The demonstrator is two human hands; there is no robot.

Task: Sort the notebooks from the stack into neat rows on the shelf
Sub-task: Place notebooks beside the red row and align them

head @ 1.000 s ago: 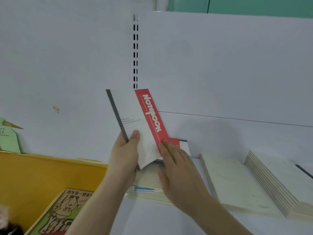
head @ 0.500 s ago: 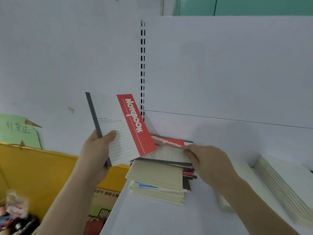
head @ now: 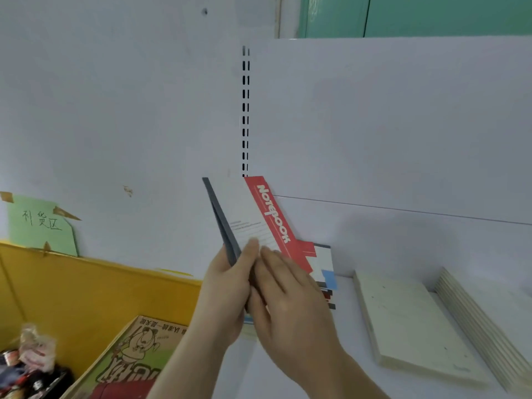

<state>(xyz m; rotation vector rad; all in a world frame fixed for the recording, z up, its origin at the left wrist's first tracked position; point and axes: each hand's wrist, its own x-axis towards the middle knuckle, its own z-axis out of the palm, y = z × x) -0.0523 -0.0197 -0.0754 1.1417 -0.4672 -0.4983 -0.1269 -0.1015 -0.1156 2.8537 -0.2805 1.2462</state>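
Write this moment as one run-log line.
left hand: grips red Notebook upright | right hand: flat on its cover | stack: behind, on shelf

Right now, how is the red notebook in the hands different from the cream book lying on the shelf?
The red notebook stands nearly upright, gripped by the left hand; the cream book lies flat, untouched. The red notebook has a red strip reading "Notebook" and ruled lines; the cream book's cover is plain. The red notebook looks thinner than the cream book. Both are rectangular.
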